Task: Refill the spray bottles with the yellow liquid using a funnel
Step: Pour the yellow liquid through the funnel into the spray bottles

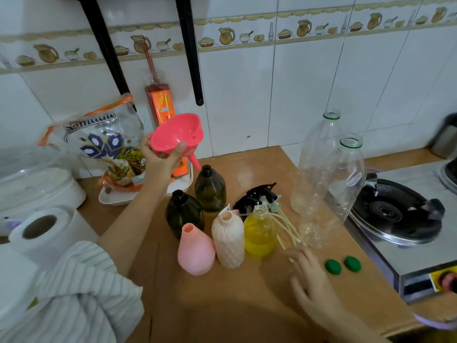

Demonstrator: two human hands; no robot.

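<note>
My left hand [162,160] grips a pink funnel [178,136] by its bowl, held tilted above the counter, its spout just over the mouth of the far dark bottle [210,190]. A second dark bottle [184,212] stands nearer. In front stand a pink bottle [195,250], a pale ribbed bottle [228,240] and a clear bottle of yellow liquid [259,233], all without caps. Black spray heads [257,196] with pale tubes lie behind them. My right hand [311,285] hovers blurred and open over the counter, right of the yellow bottle.
Two large empty clear bottles [329,179] stand at the right, with two green caps [342,266] in front. A gas stove [398,214] sits at the right edge. A rice bag [103,144], a white tray [116,196] and paper rolls [42,229] crowd the left.
</note>
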